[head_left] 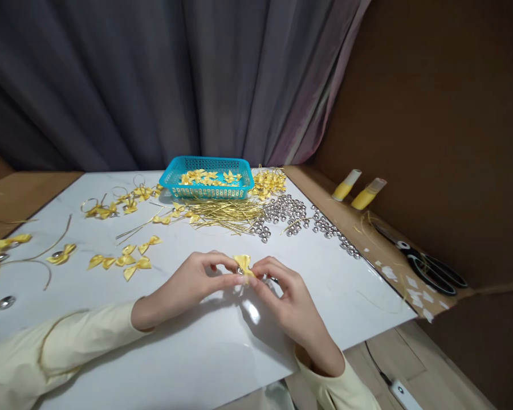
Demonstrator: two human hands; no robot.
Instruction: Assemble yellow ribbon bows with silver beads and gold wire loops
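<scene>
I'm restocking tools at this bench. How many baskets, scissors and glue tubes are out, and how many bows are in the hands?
Basket: 1
Scissors: 1
Glue tubes: 2
Bow pinched between left hand and right hand: 1
Total: 5

The tabletop (pixel 222 353) is bare near and right of the grip. Left of it lie yellow bows (pixel 123 259). Beyond it, gold wires (pixel 222 215), silver bells (pixel 282 212) and a blue basket (pixel 207 177) block the way.
</scene>
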